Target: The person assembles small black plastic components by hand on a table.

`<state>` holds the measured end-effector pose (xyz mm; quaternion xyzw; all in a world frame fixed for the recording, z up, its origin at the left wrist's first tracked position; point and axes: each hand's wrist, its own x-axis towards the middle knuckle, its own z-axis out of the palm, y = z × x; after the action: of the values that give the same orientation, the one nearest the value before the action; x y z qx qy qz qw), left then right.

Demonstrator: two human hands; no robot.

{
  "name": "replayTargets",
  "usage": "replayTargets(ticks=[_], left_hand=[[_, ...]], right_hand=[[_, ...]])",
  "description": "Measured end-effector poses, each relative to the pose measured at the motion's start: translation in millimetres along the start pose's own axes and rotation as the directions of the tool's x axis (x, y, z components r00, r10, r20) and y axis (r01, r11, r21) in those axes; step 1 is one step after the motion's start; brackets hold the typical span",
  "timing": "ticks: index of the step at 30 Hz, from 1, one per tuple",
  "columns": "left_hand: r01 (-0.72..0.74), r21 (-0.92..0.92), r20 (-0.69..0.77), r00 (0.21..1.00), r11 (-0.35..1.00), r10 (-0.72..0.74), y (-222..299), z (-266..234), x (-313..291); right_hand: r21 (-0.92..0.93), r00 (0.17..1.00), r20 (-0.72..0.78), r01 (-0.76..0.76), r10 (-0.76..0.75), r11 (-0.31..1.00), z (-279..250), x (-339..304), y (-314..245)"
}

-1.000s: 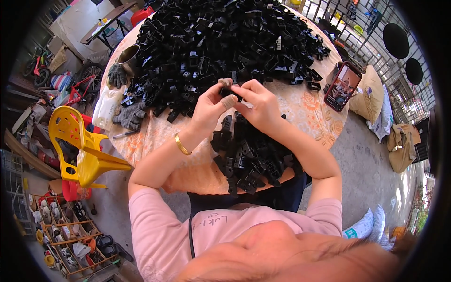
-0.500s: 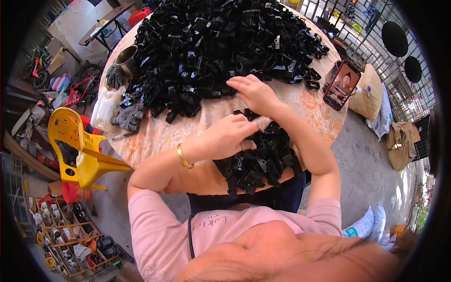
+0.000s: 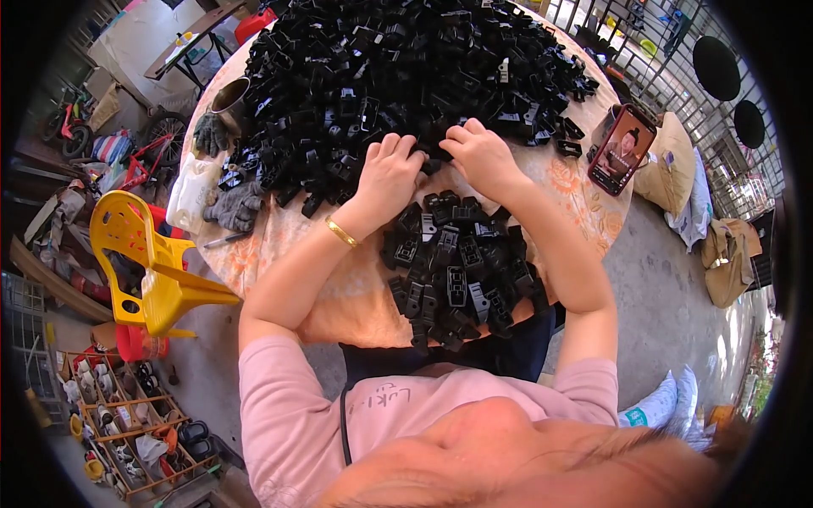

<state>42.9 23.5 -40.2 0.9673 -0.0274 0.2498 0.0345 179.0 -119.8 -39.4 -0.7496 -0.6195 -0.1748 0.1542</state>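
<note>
A big heap of black plastic parts [image 3: 356, 76] covers the far part of a round table. At its near edge my left hand [image 3: 389, 176] and my right hand [image 3: 484, 162] face each other with bent fingers. Between their fingertips is a small black plastic part [image 3: 433, 162] that both hands seem to pinch; its exact shape is lost against the dark heap. Closer to me, between my forearms, lies a smaller pile of black plastic clip-like parts [image 3: 456, 284], reaching the table's near edge.
A patterned tablecloth [image 3: 351, 309] covers the table. On its left are grey gloves [image 3: 233, 207], a metal cup [image 3: 229, 96] and a pen [image 3: 225, 240]. A phone [image 3: 622, 150] leans at the right edge. A yellow chair [image 3: 161, 292] stands left, near a shoe rack [image 3: 135, 432].
My left hand has moved from over the smaller pile, up and left, to the heap's edge. My right hand has shifted slightly right. The smaller pile is now uncovered.
</note>
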Motion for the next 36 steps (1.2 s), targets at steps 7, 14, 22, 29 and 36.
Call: replayTargets(ticks=[7,14,22,29,36], left_hand=[[0.033,-0.352,-0.166,0.981,0.936,-0.097,-3.0,-12.8,-8.3],[0.393,-0.918,0.379,0.844,-0.041,-0.380,-8.7,-22.9,-5.9],[0.378,-0.907,0.420,0.825,-0.183,-0.378,-13.2,-17.0,-10.0],[0.344,-0.861,0.463,0.835,-0.375,-0.297,12.7,-24.8,-6.2],[0.325,-0.889,0.422,0.854,-0.322,-0.304,1.3,-20.7,-7.6]], right_hand=[[0.180,0.970,-0.244,0.028,0.017,0.983,-11.0,0.1,2.5],[0.845,0.862,0.291,-0.435,0.415,0.311,-14.9,2.2,7.5],[0.944,0.880,0.243,-0.311,0.409,0.108,-32.1,3.9,-6.1],[0.979,0.820,0.143,-0.033,0.554,-0.203,-28.3,3.3,-37.7],[0.880,0.788,-0.086,-0.228,0.610,0.418,-24.3,-0.3,-43.6]])
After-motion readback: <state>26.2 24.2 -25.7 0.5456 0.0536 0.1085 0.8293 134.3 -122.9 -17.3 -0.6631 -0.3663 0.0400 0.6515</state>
